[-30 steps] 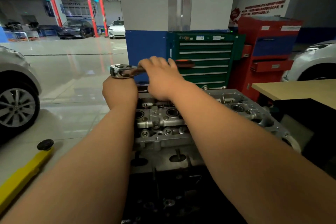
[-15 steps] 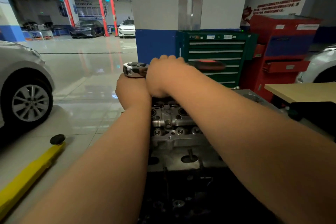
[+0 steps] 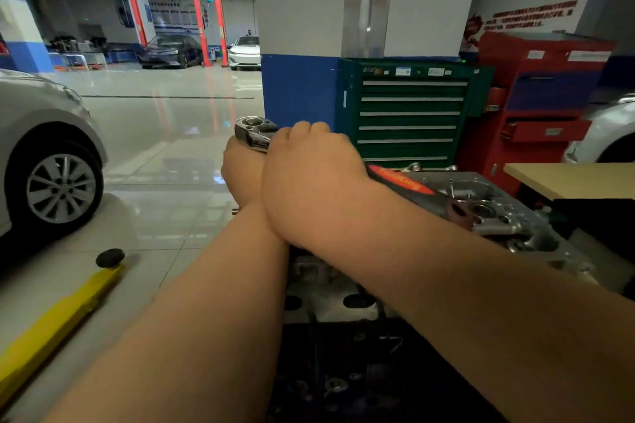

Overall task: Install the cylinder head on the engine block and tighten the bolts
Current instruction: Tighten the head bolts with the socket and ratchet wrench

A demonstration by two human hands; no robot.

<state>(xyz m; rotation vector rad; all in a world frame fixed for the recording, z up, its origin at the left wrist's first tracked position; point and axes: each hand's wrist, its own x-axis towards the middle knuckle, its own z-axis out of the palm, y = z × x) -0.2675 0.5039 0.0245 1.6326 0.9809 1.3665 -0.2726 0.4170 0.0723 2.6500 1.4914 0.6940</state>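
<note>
The silvery cylinder head (image 3: 481, 213), full of round bores, sits near centre-right under both forearms. Right hand (image 3: 309, 182) has its fingers wrapped round the one ratchet wrench (image 3: 256, 134), chrome with a red-black handle. Left hand (image 3: 240, 175) is tucked under it, fingers hidden, can't tell. Glossy tiled floor (image 3: 165, 148). Two cabinets far right: green cabinet (image 3: 409, 113), red cabinet (image 3: 539, 96).

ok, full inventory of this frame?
cylinder head: 1, silver, centre right
ratchet: 1, chrome, red-black handle, over cylinder head
tool cabinet: 1, green, behind
tool cart: 1, red, right of cabinet
pillar: 1, white over blue, centre back
cars: 4, silver near left, white right edge, dark and white far back
lift arm: 1, yellow, floor left
table: 1, tan, right
left hand: 1, under ratchet head
right hand: 1, grips ratchet handle
</note>
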